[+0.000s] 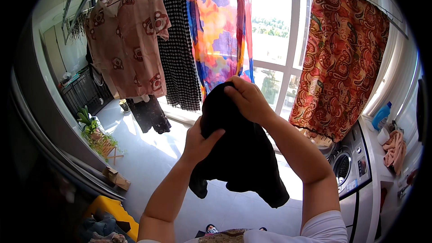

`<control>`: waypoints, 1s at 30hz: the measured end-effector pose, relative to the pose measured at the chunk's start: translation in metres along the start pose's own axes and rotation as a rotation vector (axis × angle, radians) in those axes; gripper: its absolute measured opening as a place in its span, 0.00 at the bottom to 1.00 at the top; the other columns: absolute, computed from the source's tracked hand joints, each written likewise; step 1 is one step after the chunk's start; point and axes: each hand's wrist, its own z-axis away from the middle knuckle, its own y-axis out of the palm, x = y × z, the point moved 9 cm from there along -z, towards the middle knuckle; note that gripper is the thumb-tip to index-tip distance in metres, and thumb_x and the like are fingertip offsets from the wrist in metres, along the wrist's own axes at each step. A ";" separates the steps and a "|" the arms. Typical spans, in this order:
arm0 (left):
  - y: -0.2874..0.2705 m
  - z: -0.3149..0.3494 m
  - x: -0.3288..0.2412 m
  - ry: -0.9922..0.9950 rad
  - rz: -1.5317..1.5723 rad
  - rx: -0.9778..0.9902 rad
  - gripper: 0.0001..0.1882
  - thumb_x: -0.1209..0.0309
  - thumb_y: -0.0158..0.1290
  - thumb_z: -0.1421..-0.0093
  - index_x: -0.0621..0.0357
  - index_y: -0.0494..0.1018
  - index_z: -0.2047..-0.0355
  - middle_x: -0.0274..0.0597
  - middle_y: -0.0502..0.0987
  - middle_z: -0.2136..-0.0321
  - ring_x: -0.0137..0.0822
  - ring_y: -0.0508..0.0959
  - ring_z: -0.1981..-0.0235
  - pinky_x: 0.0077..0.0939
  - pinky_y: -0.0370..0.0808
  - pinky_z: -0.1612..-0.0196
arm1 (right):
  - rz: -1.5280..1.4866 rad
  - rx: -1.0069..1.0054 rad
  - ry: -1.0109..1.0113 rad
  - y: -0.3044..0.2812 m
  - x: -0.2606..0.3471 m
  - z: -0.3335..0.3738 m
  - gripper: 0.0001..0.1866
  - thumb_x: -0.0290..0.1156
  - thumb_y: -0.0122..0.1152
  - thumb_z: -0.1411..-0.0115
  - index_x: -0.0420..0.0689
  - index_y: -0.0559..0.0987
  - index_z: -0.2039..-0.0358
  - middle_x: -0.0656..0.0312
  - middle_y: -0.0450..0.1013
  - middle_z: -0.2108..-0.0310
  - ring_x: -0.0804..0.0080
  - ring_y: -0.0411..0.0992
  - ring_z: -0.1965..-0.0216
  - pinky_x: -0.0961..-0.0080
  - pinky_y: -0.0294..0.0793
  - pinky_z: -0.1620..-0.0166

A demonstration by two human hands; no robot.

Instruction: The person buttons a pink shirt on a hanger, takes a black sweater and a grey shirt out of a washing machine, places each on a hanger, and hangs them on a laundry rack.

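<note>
Both my hands grip a black cloth garment (243, 153), held up in front of me with its lower part hanging loose. Its exact kind does not show, as the dark fabric is bunched and folded. My right hand (248, 99) pinches the top edge, thumb on the near side. Lower down on the left side, my left hand (198, 141) is closed round the fabric, its thumb lying across the front. Behind the garment hangs a multicoloured scarf (216, 27), apart from my hands.
A pink patterned shirt (128, 40), a black-and-white checked scarf (180, 49) and a red paisley cloth (342, 58) hang from overhead rails. At right stands a washing machine (346, 166), with a blue bottle (381, 116) nearby. A yellow basket (114, 209) with clothes sits lower left; plants (94, 132) stand beyond.
</note>
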 end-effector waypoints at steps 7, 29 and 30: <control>-0.102 -0.050 0.042 -0.110 0.529 0.009 0.09 0.73 0.55 0.42 0.63 0.75 0.62 0.35 0.78 0.69 0.23 0.77 0.71 0.16 0.73 0.67 | 0.277 0.161 0.097 0.017 -0.022 -0.028 0.21 0.44 0.68 0.51 0.40 0.76 0.67 0.57 0.72 0.79 0.67 0.72 0.75 0.74 0.69 0.68; -0.121 -0.066 0.028 -0.285 0.645 -0.205 0.29 0.56 0.50 0.38 0.66 0.61 0.45 0.42 0.70 0.52 0.31 0.70 0.53 0.25 0.69 0.50 | -0.500 0.447 0.403 0.184 -0.024 -0.005 0.46 0.47 0.72 0.55 0.35 0.60 0.44 0.52 0.70 0.56 0.66 0.69 0.54 0.73 0.69 0.52; -0.109 -0.062 0.037 -0.346 0.653 -0.125 0.30 0.56 0.50 0.38 0.66 0.61 0.44 0.41 0.69 0.53 0.30 0.69 0.53 0.24 0.67 0.49 | -0.530 0.461 0.361 0.196 -0.032 -0.006 0.34 0.32 0.69 0.53 0.36 0.65 0.48 0.56 0.70 0.57 0.70 0.68 0.53 0.75 0.69 0.51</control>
